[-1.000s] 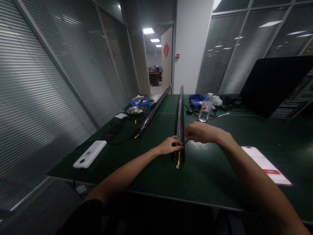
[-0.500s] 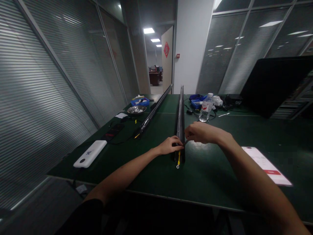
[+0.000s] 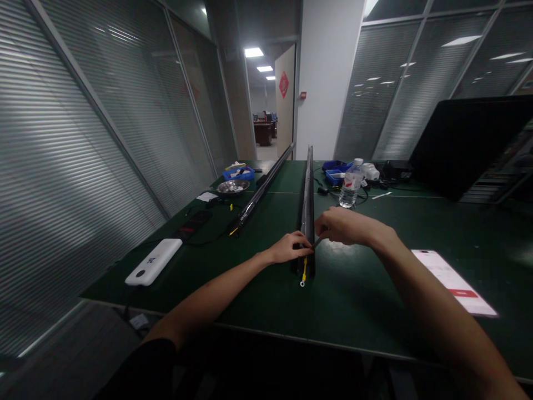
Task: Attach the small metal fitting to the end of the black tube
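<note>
A long dark rail (image 3: 307, 205) runs away from me over the green table, and a yellow wire (image 3: 305, 269) with a ring terminal sticks out of its near end. Near that end, my left hand (image 3: 291, 247) has its fingers closed at the rail, on something too small to make out. My right hand (image 3: 336, 225) is closed just right of the rail, pinching a thin dark piece (image 3: 317, 243) that reaches to the left fingertips. Further left lies a second dark rail (image 3: 262, 191) with a short yellow wire at its near end.
On the left of the green table (image 3: 250, 294) are a white power bank (image 3: 154, 262), a metal bowl (image 3: 233, 188) and a blue tray (image 3: 239, 174). Right are a water bottle (image 3: 351, 184), blue bins (image 3: 334, 176), a lit phone (image 3: 453, 283) and a large dark screen (image 3: 470, 147).
</note>
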A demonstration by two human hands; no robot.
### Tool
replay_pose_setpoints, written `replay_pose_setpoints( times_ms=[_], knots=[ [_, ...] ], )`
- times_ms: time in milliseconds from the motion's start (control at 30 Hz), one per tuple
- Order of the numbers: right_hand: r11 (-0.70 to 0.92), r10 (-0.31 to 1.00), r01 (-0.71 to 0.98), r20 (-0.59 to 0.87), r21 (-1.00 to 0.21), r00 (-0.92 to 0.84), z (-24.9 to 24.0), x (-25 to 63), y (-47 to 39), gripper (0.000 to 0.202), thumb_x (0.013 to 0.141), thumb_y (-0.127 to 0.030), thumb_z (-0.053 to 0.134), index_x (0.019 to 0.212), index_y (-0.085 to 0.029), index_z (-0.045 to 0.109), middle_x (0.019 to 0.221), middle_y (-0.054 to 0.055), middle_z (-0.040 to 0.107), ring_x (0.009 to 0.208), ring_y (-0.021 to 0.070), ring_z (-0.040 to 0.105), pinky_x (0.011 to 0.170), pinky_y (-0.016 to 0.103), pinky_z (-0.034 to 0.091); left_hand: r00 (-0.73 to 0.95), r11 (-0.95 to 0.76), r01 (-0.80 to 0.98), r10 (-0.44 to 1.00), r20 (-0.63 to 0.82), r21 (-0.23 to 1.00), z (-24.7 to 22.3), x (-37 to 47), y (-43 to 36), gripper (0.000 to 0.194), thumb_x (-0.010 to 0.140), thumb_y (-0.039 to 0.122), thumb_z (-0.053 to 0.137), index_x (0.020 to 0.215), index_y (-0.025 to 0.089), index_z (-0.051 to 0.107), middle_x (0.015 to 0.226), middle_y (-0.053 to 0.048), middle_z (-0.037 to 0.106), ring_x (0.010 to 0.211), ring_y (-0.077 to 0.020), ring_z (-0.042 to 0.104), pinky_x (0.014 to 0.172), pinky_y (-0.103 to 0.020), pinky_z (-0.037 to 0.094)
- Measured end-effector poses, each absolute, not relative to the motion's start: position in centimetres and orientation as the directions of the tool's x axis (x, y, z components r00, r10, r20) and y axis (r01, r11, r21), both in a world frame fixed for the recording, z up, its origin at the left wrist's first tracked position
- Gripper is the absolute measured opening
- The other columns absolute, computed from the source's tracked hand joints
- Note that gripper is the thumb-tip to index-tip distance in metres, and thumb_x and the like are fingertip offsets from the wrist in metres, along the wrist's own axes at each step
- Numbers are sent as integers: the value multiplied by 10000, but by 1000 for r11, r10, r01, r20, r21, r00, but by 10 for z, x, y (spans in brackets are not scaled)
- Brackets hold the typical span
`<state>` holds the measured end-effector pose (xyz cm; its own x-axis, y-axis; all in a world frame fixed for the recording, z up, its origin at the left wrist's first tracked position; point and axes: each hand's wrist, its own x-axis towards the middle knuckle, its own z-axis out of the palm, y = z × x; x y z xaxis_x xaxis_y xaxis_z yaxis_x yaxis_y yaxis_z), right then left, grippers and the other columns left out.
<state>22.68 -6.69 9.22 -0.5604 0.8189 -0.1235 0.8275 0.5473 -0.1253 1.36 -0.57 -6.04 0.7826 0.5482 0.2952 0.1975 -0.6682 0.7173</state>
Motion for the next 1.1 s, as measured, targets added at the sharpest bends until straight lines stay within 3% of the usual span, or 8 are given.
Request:
replay_pose_setpoints(
  times_ms=[233,433,733,1100],
  knots=[
    [529,824,830,-125,-176,-552,94,224,-70,191,922,-106,620,898,-159,802,800,65,784,645,159,708,546,216,405,784,-669,216,553,281,711,-63,14,-4,176,985,317,716,1044,169,790,1109,-79,669,1108,-214,646,1025,-315,482],
    [518,830,839,-141,-166,-540,92,224,-68,203,859,-34,607,844,-138,781,733,50,761,587,135,665,533,210,397,791,-658,211,549,269,723,-64,13,-3,197,969,345,740,1058,177,792,1134,-81,660,1101,-216,653,1016,-316,492],
    [439,847,848,-176,-297,-501,89,224,-67,193,928,-92,570,946,-123,760,760,63,761,553,132,669,479,189,413,784,-663,205,552,285,720,-60,13,-7,159,980,299,724,1045,170,792,1116,-81,665,1120,-217,647,1029,-311,485],
    [468,843,844,-154,-264,-515,88,226,-67,174,853,-28,602,860,-122,748,700,29,712,517,104,606,496,191,381,789,-654,207,551,271,727,-62,13,-4,166,954,298,758,1050,167,794,1132,-85,659,1106,-224,657,1009,-323,495]
  ],
)
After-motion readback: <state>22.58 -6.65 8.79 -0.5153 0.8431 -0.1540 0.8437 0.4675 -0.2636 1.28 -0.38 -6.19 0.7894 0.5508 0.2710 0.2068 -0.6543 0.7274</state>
